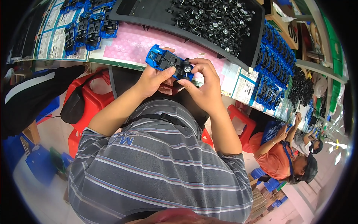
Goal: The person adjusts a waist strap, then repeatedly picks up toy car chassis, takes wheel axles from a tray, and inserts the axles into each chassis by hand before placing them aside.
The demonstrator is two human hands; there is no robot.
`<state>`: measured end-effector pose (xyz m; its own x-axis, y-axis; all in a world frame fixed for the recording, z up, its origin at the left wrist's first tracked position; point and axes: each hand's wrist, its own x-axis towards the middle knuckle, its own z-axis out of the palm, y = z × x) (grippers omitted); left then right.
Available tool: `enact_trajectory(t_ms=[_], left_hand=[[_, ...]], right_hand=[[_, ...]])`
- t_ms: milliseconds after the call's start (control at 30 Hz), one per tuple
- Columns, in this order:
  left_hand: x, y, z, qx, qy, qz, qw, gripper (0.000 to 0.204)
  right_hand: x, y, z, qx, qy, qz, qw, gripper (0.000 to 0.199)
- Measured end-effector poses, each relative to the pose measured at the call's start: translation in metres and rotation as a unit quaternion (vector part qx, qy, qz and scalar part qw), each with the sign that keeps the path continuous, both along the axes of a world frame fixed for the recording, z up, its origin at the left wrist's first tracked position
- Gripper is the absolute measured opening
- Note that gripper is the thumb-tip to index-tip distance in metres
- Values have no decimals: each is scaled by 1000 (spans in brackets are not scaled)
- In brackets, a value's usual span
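A blue toy car (166, 59) is held underside up over the near edge of the table, its black chassis facing me. My left hand (153, 77) grips the car's left part, thumb across the chassis. At the car's right end sits a wheel axle (187, 68) with black tyres and a silver hub. My right hand (205, 83) is closed around that end, index finger and thumb at the wheels. Whether the axle is fully seated cannot be made out.
A black tray (149, 14) heaped with wheel axles (212, 24) stands beyond my hands on pink bubble wrap (128, 43). Blue toy cars stand in groups at the left (89, 30) and right (274, 71). Red stools (91, 95) are beside me; co-workers (274, 156) sit at right.
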<state>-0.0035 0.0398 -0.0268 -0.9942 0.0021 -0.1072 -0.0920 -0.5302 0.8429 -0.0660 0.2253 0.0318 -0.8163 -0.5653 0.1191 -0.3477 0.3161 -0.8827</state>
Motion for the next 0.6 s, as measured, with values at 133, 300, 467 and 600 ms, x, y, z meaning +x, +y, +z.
enact_trajectory(t_ms=[133,300,467,600], left_hand=[[1,2,-2,-6,16,8,1000,66],[-2,7,-3,-29,27,12,999,67],[0,7,-1,-43,21,1,999,67],[2,4,-2,-17,11,-9,1000,66]], right_hand=[[4,-3,3,10,20,-12,1000,40],[3,-4,-14,-40,-29,-56,997,39],[2,-2,-19,-139,-131,-58,980,34],[-1,0,-3,-176,-145,-108,968,35]])
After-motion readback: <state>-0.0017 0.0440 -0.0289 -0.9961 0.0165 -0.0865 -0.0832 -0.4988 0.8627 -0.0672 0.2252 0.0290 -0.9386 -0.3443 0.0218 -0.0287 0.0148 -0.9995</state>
